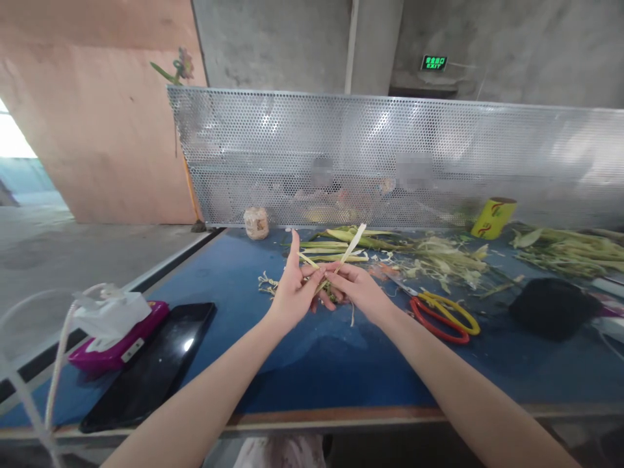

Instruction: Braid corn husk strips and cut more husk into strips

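My left hand (292, 292) is closed in a pinch on a pale flat leaf strip, with one finger raised. Close beside it, my right hand (361, 289) is closed on the same leaf strip (355, 242), whose wide end sticks up and to the right. A thinner stalk end (307, 261) pokes out to the upper left between the hands. Something small and green shows under my fingers, mostly hidden. Just beyond the hands lie green stalks (326, 247) and a heap of dried leaves (439, 257). Scissors (442, 318) with red and yellow handles rest to the right.
On the blue table (336, 370) are a tissue box (117, 335), a black tablet (156, 361), a pale roll (256, 223), a yellow can-like cylinder (493, 218), a black bundle (550, 309) and more leaves (570, 250). A perforated metal panel (292, 143) stands behind.
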Available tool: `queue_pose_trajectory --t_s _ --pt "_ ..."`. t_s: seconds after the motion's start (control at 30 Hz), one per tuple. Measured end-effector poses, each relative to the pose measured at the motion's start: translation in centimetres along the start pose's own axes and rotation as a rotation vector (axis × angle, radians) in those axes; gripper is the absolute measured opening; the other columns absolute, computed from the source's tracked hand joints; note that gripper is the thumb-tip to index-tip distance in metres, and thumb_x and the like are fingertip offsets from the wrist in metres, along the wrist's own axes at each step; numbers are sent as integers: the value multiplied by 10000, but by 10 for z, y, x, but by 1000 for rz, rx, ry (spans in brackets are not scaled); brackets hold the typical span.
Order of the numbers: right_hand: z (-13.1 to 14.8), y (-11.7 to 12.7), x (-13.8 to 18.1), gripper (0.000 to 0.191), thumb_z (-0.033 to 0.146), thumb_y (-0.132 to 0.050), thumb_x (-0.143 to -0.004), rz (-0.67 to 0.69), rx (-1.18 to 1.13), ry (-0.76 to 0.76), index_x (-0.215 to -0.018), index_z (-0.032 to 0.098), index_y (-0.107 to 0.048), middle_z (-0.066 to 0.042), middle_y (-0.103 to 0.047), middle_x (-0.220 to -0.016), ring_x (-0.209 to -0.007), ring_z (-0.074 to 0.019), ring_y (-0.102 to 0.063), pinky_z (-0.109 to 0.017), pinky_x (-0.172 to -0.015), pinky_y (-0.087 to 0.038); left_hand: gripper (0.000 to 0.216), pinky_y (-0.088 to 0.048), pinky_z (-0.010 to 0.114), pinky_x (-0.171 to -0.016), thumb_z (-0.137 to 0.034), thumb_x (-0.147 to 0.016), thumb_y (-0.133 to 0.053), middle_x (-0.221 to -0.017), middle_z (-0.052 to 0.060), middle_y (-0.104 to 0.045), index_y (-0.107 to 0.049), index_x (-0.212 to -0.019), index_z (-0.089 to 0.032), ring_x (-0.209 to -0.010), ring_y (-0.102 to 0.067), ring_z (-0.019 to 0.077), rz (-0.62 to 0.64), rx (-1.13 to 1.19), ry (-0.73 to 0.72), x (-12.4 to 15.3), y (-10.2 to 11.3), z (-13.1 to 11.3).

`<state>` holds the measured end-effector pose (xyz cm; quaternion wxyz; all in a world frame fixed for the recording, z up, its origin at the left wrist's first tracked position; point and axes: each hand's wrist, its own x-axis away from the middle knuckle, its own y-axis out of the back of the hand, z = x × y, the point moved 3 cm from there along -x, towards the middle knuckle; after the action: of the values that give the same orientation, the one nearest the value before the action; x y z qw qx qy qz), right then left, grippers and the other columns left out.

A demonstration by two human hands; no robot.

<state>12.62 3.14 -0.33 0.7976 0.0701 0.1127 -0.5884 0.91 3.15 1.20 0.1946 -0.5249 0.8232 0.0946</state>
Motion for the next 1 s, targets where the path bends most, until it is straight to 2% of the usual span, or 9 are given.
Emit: queue_pose_trajectory --t_s 0.1,0.27,0.4,0.47,0.53,0.63,0.8,1.0 --pt "0 0 1 269 387 -551 -755 -10 62 32 -909 167 -571 87 -376 -443 -412 -64 -351 -212 -426 -245 899 -404 168 -315 -235 -833 -498 -1053 133 -639 255 -1310 -352 -468 -617 122 -7 8 -8 1 -1 -2" --pt "1 0 0 262 425 -535 -755 -5 148 50 -797 166 -546 71 -410 -466 -427 -65 -370 -211 -434 -290 909 -459 201 -343 -236 -823 -510 -1055 127 -634 245 -1314 -360 -507 -628 139 11 -21 39 -2 4 1" --pt "8 9 0 290 463 -475 -779 -138 226 60 -751 177 -516 66 -425 -456 -392 -63 -352 -206 -401 -274 993 -473 210 -345 -241 -768 -581 -1161 145 -560 239 -1322 -331 -604 -640 156 -11 -55 51 -6 11 4" --pt "12 14 -1 264 446 -473 -784 -186 240 79 -762 185 -512 57 -457 -489 -399 -66 -368 -209 -405 -287 1031 -485 210 -369 -228 -728 -624 -1047 113 -608 200 -1344 -292 -627 -638 159 -1 -65 65 -7 12 4" --pt "14 17 -1 202 383 -561 -736 -184 254 123 -788 194 -513 36 -526 -586 -476 -83 -454 -220 -461 -349 1017 -483 204 -385 -211 -711 -638 -797 35 -644 136 -1369 -237 -566 -619 142 40 -79 92 -7 11 4" --pt "17 18 0 174 290 -626 -684 -142 293 160 -804 201 -538 22 -569 -659 -578 -110 -526 -249 -562 -404 951 -443 191 -357 -218 -713 -632 -578 -49 -588 43 -1381 -182 -408 -540 99 106 -109 116 -6 9 3" --pt "21 18 1 129 309 -559 -748 -30 344 124 -804 199 -598 31 -527 -553 -509 -102 -489 -231 -488 -355 872 -386 177 -332 -237 -730 -615 -543 -77 -543 -30 -1374 -186 -348 -466 69 89 -96 55 -7 11 -1" --pt "18 22 -2 182 374 -580 -727 -98 317 117 -744 194 -559 49 -494 -490 -429 -78 -422 -213 -426 -292 838 -344 158 -359 -231 -708 -634 -533 -95 -484 -112 -1360 -172 -390 -437 51 56 -91 93 -7 8 -2"
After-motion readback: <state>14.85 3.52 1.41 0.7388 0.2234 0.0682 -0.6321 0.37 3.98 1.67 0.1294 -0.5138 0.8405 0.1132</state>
